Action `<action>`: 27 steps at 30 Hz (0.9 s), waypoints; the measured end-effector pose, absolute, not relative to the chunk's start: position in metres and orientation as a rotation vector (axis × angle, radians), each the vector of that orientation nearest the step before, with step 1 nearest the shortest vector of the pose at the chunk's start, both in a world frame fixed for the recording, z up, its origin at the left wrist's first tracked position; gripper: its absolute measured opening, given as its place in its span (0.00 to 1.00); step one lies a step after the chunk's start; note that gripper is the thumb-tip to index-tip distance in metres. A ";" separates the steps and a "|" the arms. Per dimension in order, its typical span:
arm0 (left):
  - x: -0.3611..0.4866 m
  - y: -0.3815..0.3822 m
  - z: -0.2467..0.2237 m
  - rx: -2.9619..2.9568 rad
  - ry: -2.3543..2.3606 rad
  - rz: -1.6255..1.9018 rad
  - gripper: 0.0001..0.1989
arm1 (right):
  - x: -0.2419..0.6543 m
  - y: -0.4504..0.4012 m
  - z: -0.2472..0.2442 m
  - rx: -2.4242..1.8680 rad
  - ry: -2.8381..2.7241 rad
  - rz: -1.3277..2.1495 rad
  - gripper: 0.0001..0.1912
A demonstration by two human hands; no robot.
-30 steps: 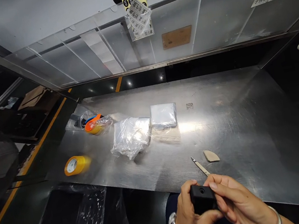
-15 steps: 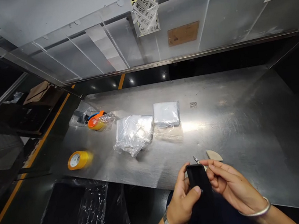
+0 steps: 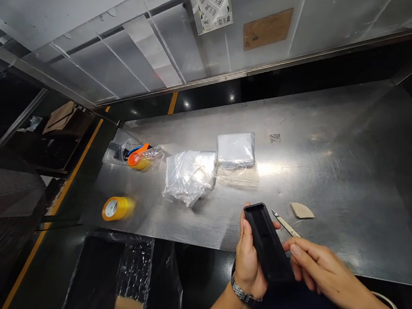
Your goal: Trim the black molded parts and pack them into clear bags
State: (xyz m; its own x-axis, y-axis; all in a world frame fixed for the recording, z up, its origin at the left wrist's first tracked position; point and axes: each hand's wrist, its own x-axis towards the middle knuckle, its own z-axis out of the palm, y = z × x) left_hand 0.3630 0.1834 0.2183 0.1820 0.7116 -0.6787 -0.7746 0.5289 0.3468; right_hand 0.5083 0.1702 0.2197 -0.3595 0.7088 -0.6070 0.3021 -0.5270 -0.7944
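A long black, hollow rectangular case (image 3: 267,240) is tilted upright in my left hand (image 3: 248,266), its open side facing me. The left fingers wrap around it, with fingertips showing past its far right edge. My right hand (image 3: 316,261) is just right of the case's lower part. Its thumb and index finger are pressed together and the other fingers curl; whether they pinch anything is hidden. On the table beyond it lie a craft knife (image 3: 287,224) with a pale handle and a beige quarter-round piece (image 3: 302,210).
A metal table (image 3: 329,157) holds clear plastic bags (image 3: 189,174), a bagged stack (image 3: 236,149), a yellow tape roll (image 3: 117,208) and an orange tape dispenser (image 3: 139,156). A clear panel (image 3: 192,54) stands behind. At lower left sits a black plastic-lined bin (image 3: 90,288).
My left hand has lifted and turned the black case, so more of its inside shows. My right hand has moved down from the case's top end to beside its lower part. The view has shifted.
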 end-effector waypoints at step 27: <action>0.371 0.180 0.230 -0.144 0.823 1.101 0.28 | 0.515 0.149 0.225 -1.117 -2.007 0.656 0.14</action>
State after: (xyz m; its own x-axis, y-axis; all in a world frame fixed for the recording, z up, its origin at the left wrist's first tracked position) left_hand 0.3708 0.1801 0.2304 0.1958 0.7322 -0.6524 -0.8329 0.4753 0.2835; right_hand 0.5153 0.1491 0.2248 -0.3514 0.8674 0.3524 0.4915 0.4913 -0.7191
